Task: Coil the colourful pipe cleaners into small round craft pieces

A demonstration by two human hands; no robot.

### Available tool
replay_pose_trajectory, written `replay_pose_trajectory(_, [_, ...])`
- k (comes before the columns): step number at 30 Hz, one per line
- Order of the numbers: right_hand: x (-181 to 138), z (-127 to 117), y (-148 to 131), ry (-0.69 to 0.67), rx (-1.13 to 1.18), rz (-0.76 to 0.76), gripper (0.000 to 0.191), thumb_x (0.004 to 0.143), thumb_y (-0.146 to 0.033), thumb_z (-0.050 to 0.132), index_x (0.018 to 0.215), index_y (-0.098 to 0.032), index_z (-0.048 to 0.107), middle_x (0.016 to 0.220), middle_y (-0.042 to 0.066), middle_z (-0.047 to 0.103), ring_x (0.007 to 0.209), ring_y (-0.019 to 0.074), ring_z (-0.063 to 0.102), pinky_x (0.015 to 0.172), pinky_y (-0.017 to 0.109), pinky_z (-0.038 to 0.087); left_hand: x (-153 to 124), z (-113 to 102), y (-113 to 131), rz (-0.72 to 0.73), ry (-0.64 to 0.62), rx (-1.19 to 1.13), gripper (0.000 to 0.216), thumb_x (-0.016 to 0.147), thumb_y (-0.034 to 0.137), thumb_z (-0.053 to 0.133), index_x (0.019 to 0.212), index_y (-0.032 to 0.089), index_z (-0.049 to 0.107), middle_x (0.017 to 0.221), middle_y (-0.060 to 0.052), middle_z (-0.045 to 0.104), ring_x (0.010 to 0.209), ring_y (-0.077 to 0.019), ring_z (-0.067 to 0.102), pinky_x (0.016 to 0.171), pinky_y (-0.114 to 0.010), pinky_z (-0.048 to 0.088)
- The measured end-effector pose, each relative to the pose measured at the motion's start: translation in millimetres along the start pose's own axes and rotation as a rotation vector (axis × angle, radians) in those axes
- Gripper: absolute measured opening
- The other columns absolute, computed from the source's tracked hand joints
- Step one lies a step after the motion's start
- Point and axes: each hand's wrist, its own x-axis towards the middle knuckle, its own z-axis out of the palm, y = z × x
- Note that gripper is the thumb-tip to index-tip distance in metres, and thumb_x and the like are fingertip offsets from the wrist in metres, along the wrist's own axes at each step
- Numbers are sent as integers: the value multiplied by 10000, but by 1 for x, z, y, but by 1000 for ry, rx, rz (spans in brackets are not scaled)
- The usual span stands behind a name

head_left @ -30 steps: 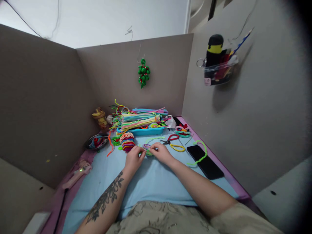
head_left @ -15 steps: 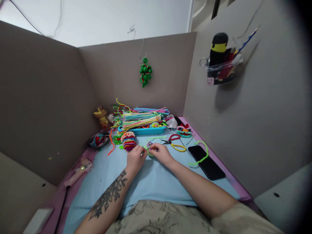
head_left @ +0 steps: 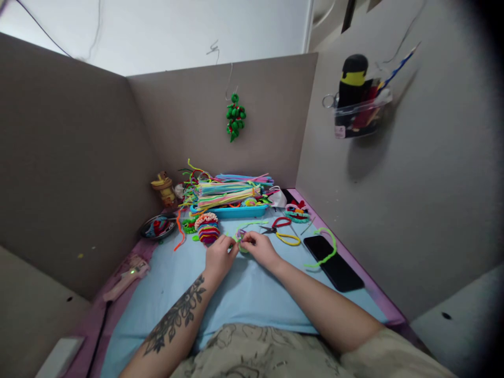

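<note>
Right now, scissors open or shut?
Open: the scissors lie near the right hand, red handle and yellow handle spread apart, blades parted.

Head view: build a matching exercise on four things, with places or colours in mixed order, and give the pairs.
Things
1. green-and-purple piece
2. scissors
3. black phone
4. blue tray

Places and colours
A. partly covered by a lime-green strand
B. red and yellow handles
C. carrying bundles of colourful strips
D. between the left hand and right hand

Pairs: 1-D, 2-B, 3-A, 4-C
</note>
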Motion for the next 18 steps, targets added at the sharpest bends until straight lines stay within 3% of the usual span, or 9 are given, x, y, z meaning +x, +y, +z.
replay_pose_trajectory(18, [-4,6,1,-11,-160,-55,89,715,-243,585,729,-184,649,711,7,660,657,143,582,629,244,425,0,-1,-1,-10,-65,-12,147,838,249,484,799,196,615,775,-25,610,741,-146,582,637,-231,422])
